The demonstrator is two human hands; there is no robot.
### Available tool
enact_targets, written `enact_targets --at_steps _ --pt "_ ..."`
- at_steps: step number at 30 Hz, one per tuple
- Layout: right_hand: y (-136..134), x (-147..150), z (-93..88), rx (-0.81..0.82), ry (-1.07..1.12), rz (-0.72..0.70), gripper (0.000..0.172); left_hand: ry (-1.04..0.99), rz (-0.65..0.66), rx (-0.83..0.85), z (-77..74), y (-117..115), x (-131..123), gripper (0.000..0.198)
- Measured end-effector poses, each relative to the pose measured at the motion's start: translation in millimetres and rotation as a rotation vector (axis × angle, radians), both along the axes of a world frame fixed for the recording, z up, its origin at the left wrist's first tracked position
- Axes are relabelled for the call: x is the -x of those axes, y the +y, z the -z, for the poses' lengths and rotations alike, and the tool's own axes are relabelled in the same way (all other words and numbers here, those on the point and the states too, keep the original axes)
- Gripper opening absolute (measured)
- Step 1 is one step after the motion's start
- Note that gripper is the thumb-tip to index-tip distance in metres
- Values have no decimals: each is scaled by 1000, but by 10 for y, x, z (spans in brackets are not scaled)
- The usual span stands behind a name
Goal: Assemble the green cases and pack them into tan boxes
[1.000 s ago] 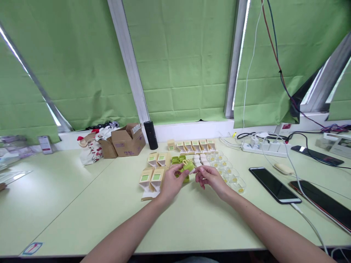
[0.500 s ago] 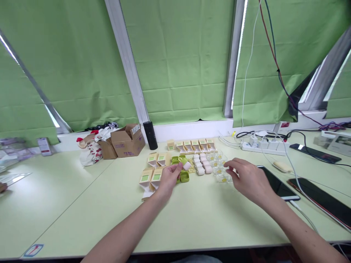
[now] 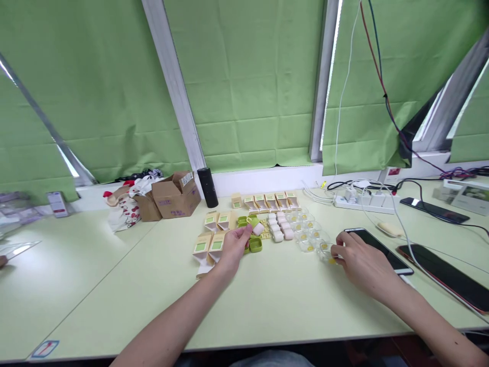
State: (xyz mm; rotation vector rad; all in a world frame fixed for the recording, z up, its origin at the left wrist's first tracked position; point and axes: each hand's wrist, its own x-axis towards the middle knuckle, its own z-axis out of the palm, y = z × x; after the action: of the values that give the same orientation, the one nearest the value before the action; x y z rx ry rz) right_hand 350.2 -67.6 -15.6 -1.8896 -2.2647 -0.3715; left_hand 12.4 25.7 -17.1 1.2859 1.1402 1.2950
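Note:
My left hand (image 3: 236, 247) pinches a small green holder with a ring (image 3: 252, 221), and a pale pink block (image 3: 259, 229) shows at its side. Below that lie open green cases (image 3: 255, 245) on the table. Over on the right, my right hand (image 3: 361, 262) has its fingers closed on the edge of a clear plastic piece with a yellow mark (image 3: 325, 253). Similar clear pieces (image 3: 304, 237) lie in rows beside it. Between the hands stand white blocks (image 3: 277, 235) and pink blocks (image 3: 288, 234) in two columns.
Folded card boxes (image 3: 201, 247) lie left of my left hand, with more at the back. A black cylinder (image 3: 207, 187) and a cardboard box (image 3: 175, 199) stand behind. Phones (image 3: 382, 250), cables and a power strip (image 3: 364, 202) occupy the right. Another person's hand (image 3: 3, 261) shows far left.
My right hand has moved right and toward me, and a clear piece now sits at its fingertips, nearer than the other rows. My left hand still holds the green holder in nearly the same place.

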Motion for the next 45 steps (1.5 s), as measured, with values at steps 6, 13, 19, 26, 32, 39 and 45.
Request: enact_targets --at_steps 6,13,19,26,32,39,45 --pt "-61 422 -216 44 186 -152 22 -6 1 -16 -7 -3 -4 69" --pt "254 1115 -171 129 149 -318 22 25 -42 -54 -56 -32 5 72" --pt "362 1187 -94 167 256 -334 32 23 -66 -76 -90 -54 7 69" --pt "434 1189 38 271 556 -283 59 18 -82 -82 -89 -37 16 68" --pt "660 1205 -9 319 791 -319 39 18 -92 -88 -52 3 30 71" --pt "918 1306 -288 528 1868 -552 43 -29 -137 -107 -56 53 57 69" --pt "1021 1429 -119 563 2212 -501 32 -96 -169 -88 -47 127 113 67"
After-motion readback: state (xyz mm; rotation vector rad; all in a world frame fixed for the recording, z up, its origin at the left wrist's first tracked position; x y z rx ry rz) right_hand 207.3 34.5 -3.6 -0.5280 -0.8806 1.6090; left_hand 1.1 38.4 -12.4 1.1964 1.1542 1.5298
